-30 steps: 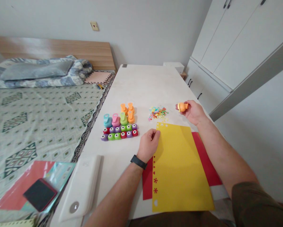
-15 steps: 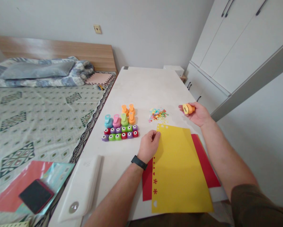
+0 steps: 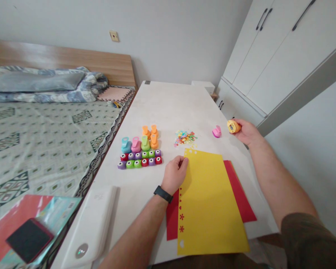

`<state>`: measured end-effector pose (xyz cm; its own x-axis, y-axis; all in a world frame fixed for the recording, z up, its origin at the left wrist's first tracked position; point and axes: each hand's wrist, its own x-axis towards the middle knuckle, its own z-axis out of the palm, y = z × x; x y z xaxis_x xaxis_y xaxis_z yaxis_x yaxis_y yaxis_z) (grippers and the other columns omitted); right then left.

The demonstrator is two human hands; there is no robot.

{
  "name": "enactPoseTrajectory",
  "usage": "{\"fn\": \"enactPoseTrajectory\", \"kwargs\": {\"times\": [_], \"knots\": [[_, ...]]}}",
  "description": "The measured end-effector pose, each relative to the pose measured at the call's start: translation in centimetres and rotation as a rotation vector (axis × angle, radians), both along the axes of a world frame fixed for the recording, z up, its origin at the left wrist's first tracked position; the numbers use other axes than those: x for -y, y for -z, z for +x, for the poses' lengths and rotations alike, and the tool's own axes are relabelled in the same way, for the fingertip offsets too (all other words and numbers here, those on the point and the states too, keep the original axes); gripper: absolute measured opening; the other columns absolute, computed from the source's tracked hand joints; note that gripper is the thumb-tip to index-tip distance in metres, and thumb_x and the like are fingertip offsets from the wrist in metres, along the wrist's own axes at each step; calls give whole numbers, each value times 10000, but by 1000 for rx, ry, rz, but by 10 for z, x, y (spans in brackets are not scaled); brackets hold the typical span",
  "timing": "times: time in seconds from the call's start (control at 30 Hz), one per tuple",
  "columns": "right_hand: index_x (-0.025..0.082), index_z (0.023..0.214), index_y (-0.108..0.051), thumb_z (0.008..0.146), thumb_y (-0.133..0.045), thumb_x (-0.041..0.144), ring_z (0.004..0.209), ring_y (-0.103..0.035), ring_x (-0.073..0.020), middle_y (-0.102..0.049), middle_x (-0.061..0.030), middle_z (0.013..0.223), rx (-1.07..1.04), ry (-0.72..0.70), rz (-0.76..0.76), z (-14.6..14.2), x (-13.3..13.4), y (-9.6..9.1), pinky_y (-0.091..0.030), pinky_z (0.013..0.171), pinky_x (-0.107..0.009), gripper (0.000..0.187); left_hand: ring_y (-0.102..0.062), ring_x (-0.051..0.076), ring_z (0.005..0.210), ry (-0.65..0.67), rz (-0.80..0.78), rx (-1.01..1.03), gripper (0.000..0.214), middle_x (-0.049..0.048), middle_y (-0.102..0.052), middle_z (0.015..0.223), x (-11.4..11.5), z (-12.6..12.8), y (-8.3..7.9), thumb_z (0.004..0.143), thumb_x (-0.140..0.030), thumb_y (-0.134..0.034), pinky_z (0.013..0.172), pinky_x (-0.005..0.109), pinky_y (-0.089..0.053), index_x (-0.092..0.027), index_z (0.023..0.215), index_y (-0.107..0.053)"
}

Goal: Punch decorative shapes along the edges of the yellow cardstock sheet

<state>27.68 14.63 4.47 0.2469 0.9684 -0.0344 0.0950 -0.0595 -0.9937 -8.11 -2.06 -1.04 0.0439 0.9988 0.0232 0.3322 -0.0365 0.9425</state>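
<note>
My left hand (image 3: 176, 172), with a dark band on its wrist, pinches the upper left edge of a yellow sheet of paper (image 3: 210, 201). Cut-out shapes run along the sheet's left edge and its top left corner. Beneath it lies red paper (image 3: 242, 196), showing on both sides. At the table's right edge my right hand (image 3: 247, 131) grips an orange-yellow craft punch (image 3: 233, 126), its underside turned toward me. A pink craft punch (image 3: 217, 131) stands on the table just left of that hand. Colourful paper confetti (image 3: 185, 138) lies in a pile beyond the sheet.
Several larger craft punches (image 3: 136, 144) and rows of small ones (image 3: 137, 163) stand left of the confetti on the white table (image 3: 170, 104). A long white device (image 3: 91, 224) lies at the near left. A dark phone-like slab (image 3: 30, 240) rests on the bed (image 3: 52, 149).
My right hand has moved right with the orange-yellow punch and tipped it, uncovering the pink punch on the table. My left hand stays on the yellow sheet. The view has shifted slightly.
</note>
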Motion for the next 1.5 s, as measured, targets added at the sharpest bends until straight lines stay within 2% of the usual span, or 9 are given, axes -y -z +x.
{"fn": "enactPoseTrajectory", "kwargs": {"times": [0.13, 0.23, 0.47, 0.7, 0.9, 1.03, 1.17, 1.33, 1.5], "knots": [[208, 913, -641, 790, -619, 308, 715, -615, -195, -664, -59, 865, 280, 139, -39, 14, -18, 10, -525, 530, -304, 160, -464, 130, 598, 5, 10, -26, 362, -28, -557, 638, 0, -1, -1, 962, -480, -510, 571, 263, -283, -184, 784, -616], [199, 925, -642, 801, -645, 296, 715, -609, -192, -674, -70, 897, 410, 182, -43, 15, -27, 19, -533, 567, -318, 158, -473, 133, 600, 2, 21, -29, 360, -23, -570, 641, 0, -1, -1, 958, -476, -514, 574, 263, -285, -183, 779, -621], [197, 889, -682, 750, -734, 238, 937, -636, -247, -725, -106, 992, 768, 183, -80, 2, -41, 29, -510, 849, -345, 154, -471, 131, 592, 3, 22, -37, 351, -25, -561, 629, 0, 0, -1, 957, -465, -522, 563, 261, -279, -182, 779, -629], [205, 814, -685, 779, -725, 232, 933, -660, -255, -728, -111, 963, 945, 89, -119, -11, -48, 38, -501, 851, -358, 59, -481, 131, 602, 0, 23, -22, 346, -19, -578, 644, 0, 0, 1, 957, -454, -521, 568, 258, -291, -179, 775, -627], [210, 839, -672, 833, -725, 344, 936, -660, -283, -721, -128, 957, 996, 80, -141, -8, -51, 42, -495, 868, -397, 145, -494, 132, 609, 2, 22, -19, 341, -19, -584, 649, 1, 0, -1, 958, -448, -521, 575, 262, -292, -179, 784, -638], [212, 931, -640, 903, -647, 471, 972, -646, -287, -704, -145, 1008, 991, 172, -112, -9, -54, 34, -494, 894, -420, 260, -496, 129, 609, -4, 25, -34, 339, -20, -585, 648, 2, 0, -1, 963, -438, -518, 585, 262, -299, -179, 774, -629], [230, 1016, -620, 921, -605, 501, 976, -633, -280, -697, -124, 1025, 1001, 214, -30, -24, -62, 15, -498, 913, -447, 287, -496, 127, 610, -3, 13, -44, 329, -21, -587, 650, 0, 0, 0, 966, -427, -515, 587, 263, -297, -179, 781, -626], [187, 1128, -642, 906, -636, 498, 954, -654, -277, -706, -131, 1075, 1057, 64, 93, -71, -70, -12, -503, 892, -418, 383, -479, 119, 604, -15, 23, -52, 328, -28, -569, 636, 0, 1, -1, 964, -416, -517, 587, 262, -288, -179, 756, -604], [175, 1148, -668, 894, -675, 482, 1009, -666, -284, -712, -147, 1137, 1118, -102, 183, -128, -67, -26, -499, 907, -401, 398, -473, 116, 603, -16, 14, -27, 327, -33, -559, 629, 3, 1, -4, 966, -413, -517, 588, 260, -289, -178, 756, -606]]}}
